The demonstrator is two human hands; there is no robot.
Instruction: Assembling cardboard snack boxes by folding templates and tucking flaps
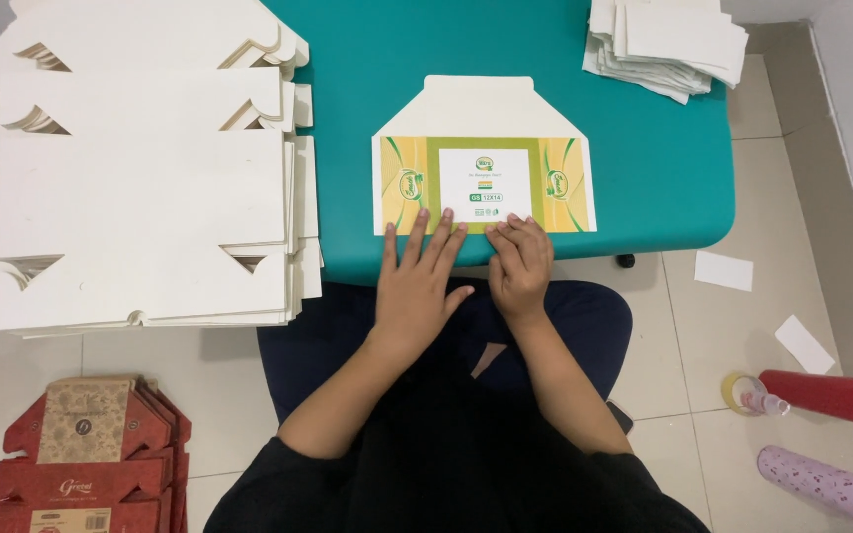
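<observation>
A teal table (644, 148) is standing on a pale tiled floor (762, 326), and a flat printed carton (484, 163) is lying on it close to the near edge, its white flap pointing away from the person. The left hand (419, 286) is pressing flat on the carton's near edge with fingers spread wide, gripping nothing. The right hand (521, 262) is resting just beside it, fingers curled loosely onto the same edge, also grasping nothing. A tall stack of white carton blanks (140, 178) is crowding the table's left side, and a smaller pile of white sheets (668, 44) is sitting at the far right corner. Bare tabletop is lying open right of the carton. Red cartons (91, 454) and two bottles (826, 434) are lying on the floor.
</observation>
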